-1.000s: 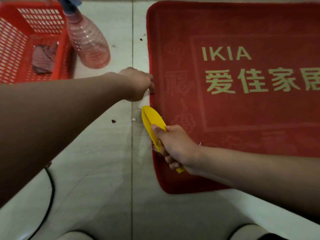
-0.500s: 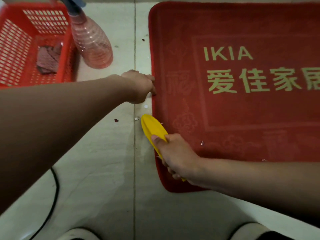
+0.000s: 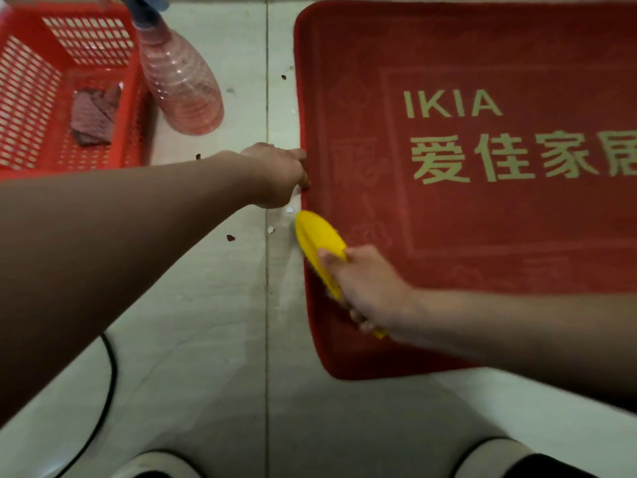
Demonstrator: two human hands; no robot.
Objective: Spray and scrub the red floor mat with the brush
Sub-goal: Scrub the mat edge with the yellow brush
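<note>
Head view: we've got the red floor mat (image 3: 482, 243) flat on the floor (image 3: 193, 339), filling the right side. Our right hand (image 3: 370, 288) grips the yellow brush (image 3: 319, 241) on the mat's left edge, and our left hand (image 3: 279, 174) pinches that same edge just farther along (spray bottle (image 3: 179, 81) stands far left, beside the red basket (image 3: 51, 46)).

Red basket (image 3: 69, 167) far left, folded cloth (image 3: 94, 115) inside; black cable (image 3: 112, 367) on pale floor (image 3: 193, 339) lower left
</note>
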